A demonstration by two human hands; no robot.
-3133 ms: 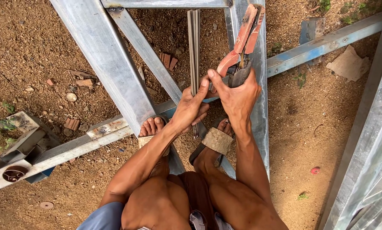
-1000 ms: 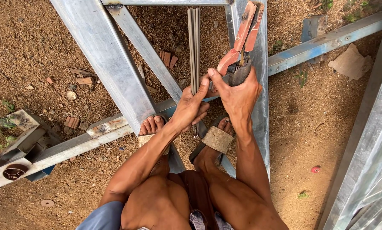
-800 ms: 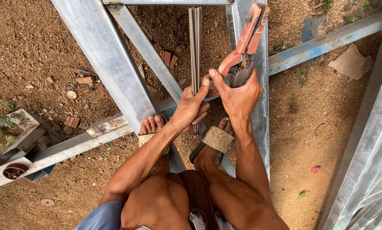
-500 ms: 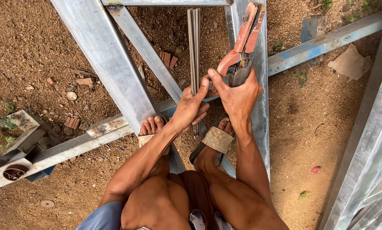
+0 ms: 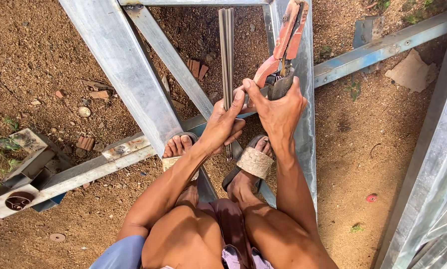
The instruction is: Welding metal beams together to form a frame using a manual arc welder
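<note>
Red-handled snips (image 5: 283, 47) gripped by right hand (image 5: 278, 107); left hand (image 5: 223, 127) fingers closed around thin rods (image 5: 226, 55); outdoors, steel frame (image 5: 119, 65) over gravelly dirt (image 5: 34, 60).

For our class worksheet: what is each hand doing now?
Left hand: closed on thin metal rods.
Right hand: closed on red-handled tool.

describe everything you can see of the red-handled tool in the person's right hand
The red-handled tool is a plier-like clamp, seemingly a welding electrode holder: two long faded red-orange handles, worn and scuffed, running up to the frame's top edge, joined at a dark metal head low down. It stands nearly upright, tilted slightly right. The right hand wraps the dark head from below; the left hand meets it by the thumb while gripping thin grey rods. It hangs above a grey metal frame. Whether the jaws grip anything is hidden.
</note>
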